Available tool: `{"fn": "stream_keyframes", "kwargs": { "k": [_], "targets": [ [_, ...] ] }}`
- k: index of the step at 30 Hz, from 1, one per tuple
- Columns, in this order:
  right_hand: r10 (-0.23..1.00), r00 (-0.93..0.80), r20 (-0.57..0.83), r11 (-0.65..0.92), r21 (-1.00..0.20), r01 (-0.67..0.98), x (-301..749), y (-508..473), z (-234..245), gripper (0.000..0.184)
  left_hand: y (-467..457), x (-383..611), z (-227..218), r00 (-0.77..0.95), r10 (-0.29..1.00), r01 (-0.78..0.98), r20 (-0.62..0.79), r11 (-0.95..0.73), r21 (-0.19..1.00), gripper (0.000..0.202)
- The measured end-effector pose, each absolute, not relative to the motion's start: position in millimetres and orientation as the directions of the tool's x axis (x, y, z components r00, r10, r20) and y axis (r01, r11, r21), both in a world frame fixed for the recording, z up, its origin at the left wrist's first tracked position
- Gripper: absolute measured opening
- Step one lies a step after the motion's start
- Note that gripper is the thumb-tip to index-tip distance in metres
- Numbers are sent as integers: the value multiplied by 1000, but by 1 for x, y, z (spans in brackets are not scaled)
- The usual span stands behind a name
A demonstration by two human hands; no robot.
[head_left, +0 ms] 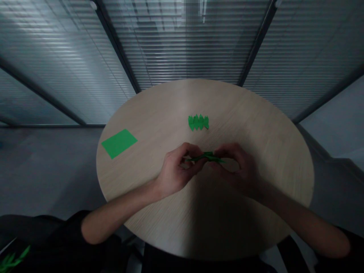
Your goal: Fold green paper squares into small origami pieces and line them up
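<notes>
Between my two hands is a folded piece of green paper, pinched from both sides above the middle of the table. My left hand grips its left end between thumb and fingers. The right end is pinched by my right hand, which is in shadow. Fingers cover much of the paper, so its full shape is hidden. Just beyond my hands lies a small green folded-paper piece with a row of pointed tips. A flat green paper sheet rests near the table's left edge.
The round wooden table stands against glass panels with blinds. Dark frame posts run between the panels. At the lower left corner, some green pointed strips show against a dark surface beside my sleeve.
</notes>
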State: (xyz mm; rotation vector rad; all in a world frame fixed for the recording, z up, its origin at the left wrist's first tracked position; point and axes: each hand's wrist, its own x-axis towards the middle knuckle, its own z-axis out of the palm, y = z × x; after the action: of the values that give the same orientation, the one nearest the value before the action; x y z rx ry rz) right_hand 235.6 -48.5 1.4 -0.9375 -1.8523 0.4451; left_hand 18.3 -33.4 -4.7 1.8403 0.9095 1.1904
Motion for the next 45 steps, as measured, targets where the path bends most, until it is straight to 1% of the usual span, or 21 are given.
{"fn": "stream_keyframes", "kwargs": {
  "k": [3,5,7,10,11,13,17,21,25,28,31,34,37,41,45],
  "targets": [
    [755,-243,609,648,-637,417,236,-49,4,16,-34,19,-2,321,844,174,429,-498,850,17],
    [757,-244,606,647,-643,410,236,-49,6,11,-34,20,-1,335,827,216,452,-534,817,19],
    [768,-233,596,636,-670,382,235,-48,7,9,-32,19,1,335,797,279,502,-593,756,24],
    [789,-238,566,614,-724,314,234,-47,6,7,-29,17,5,312,701,332,642,-713,617,32],
    [799,-238,552,601,-744,293,234,-47,5,7,-28,16,6,319,663,327,677,-748,578,35],
    [818,-242,522,573,-780,251,234,-47,3,9,-26,16,8,383,609,273,695,-793,545,39],
    [823,-250,511,559,-806,193,234,-48,2,10,-27,18,8,497,577,121,648,-785,607,39],
    [796,-267,543,598,-773,211,233,-49,3,7,-29,20,2,482,611,62,628,-739,671,37],
    [750,-255,610,661,-701,268,234,-49,4,7,-30,19,0,460,650,51,604,-699,713,32],
    [738,-250,627,675,-678,291,234,-48,4,8,-31,19,1,459,654,93,601,-708,700,32],
    [728,-252,638,686,-679,261,234,-48,5,7,-30,19,2,461,661,102,591,-702,705,34],
    [716,-258,649,698,-681,221,234,-48,6,5,-29,19,2,500,670,41,549,-652,757,34],
    [700,-255,667,713,-665,221,234,-47,8,4,-29,18,0,534,675,9,508,-606,795,31],
    [699,-245,672,715,-650,258,234,-47,9,5,-29,17,-3,531,669,-4,520,-612,791,31],
    [702,-253,666,712,-639,291,234,-48,7,7,-29,18,-1,527,613,-4,589,-691,723,32]
  ]
}}
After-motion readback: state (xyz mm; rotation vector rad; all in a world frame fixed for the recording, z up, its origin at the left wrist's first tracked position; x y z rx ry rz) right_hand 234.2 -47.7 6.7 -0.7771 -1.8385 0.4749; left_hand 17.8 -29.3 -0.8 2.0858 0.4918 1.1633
